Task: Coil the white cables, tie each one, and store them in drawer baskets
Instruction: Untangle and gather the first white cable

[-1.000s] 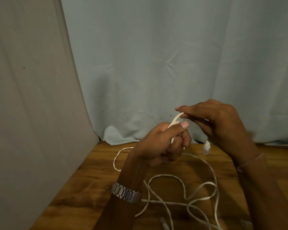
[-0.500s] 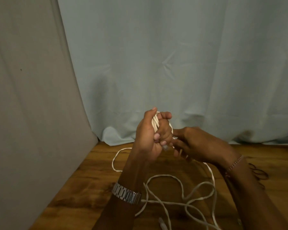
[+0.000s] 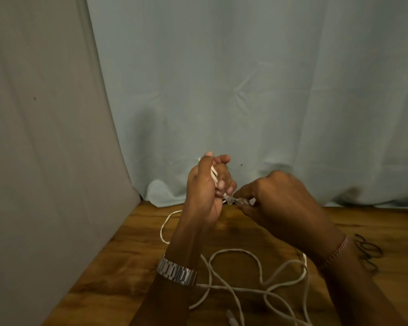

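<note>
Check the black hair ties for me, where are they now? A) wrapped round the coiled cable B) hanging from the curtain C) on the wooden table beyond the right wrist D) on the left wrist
C: the black hair ties lie loose on the wooden table, just beyond the right wrist.

Wooden table (image 3: 132, 262) with loose white cable (image 3: 236, 288) loops and black bands (image 3: 368, 251).
</note>
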